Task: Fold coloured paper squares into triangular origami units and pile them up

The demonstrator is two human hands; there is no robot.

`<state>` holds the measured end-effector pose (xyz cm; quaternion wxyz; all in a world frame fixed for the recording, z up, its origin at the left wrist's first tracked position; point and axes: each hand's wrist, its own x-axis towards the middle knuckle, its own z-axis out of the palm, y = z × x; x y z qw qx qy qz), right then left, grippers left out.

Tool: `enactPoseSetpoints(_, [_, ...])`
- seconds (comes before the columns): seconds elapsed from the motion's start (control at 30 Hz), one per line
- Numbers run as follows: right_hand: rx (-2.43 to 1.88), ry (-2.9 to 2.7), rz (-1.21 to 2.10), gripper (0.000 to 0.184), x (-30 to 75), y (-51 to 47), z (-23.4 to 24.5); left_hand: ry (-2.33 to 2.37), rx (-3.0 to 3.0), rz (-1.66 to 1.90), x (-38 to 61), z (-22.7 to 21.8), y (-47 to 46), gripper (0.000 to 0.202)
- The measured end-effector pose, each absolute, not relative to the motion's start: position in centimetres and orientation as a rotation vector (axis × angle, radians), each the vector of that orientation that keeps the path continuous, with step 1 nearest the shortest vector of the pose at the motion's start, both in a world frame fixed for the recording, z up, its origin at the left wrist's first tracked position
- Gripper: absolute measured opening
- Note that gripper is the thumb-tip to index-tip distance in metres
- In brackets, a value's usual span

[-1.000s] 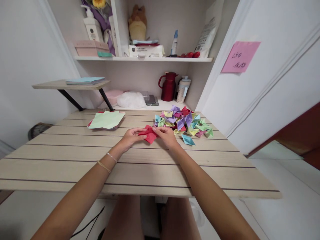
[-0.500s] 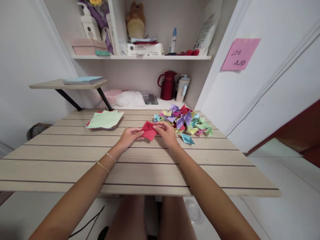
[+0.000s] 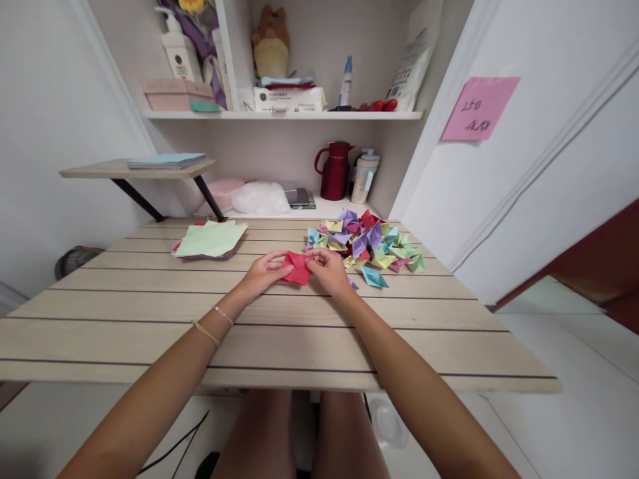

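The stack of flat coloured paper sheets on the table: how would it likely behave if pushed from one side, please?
The stack of paper sheets already lies fanned, so it would probably slide apart. Thin and flat, the sheets are likely light and floppy.

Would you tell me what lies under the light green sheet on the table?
Under the light green sheet, red paper and other edges peek out, so it tops a stack on the table; the covered sheets cannot be counted.

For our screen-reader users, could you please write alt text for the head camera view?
Both hands, left hand and right hand, pinch a red paper over a wooden table. A pile of folded paper shapes lies right, flat sheets left.
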<state>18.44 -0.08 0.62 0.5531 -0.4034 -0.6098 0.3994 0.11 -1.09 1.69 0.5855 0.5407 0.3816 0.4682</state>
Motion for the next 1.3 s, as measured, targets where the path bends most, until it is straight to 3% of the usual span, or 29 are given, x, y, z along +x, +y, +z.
enactPoseSetpoints(0.17, [-0.954, -1.562, 0.997, 0.016, 18.04, -0.47, 0.59, 0.955, 1.292, 1.073, 0.00, 1.54, -0.93, 0.053])
enactPoseSetpoints(0.4, [-0.919, -1.508, 1.030, 0.043, 17.75, -0.74, 0.71, 0.920, 1.099, 1.219, -0.16, 1.59, -0.64, 0.029])
enactPoseSetpoints(0.67, [-0.913, -1.489, 1.174, 0.032, 17.50, -0.83, 0.28, 0.803, 1.037, 1.238, -0.13, 1.66, -0.54, 0.030])
enactPoseSetpoints(0.83, [-0.876, -1.373, 1.307, 0.053, 17.58, -0.89, 0.74, 0.867, 1.051, 1.312, 0.09, 1.78, -0.79, 0.031])
enactPoseSetpoints(1.07, [-0.844, -1.265, 1.341, 0.037, 17.66, -0.87, 1.20, 1.074, 1.366, 1.311, -0.19, 1.85, -0.65, 0.023])
enactPoseSetpoints(1.3, [-0.843, -1.229, 1.349, 0.034, 17.79, -0.64, 1.11, 0.957, 1.314, 1.209, -0.23, 2.01, -0.86, 0.036])
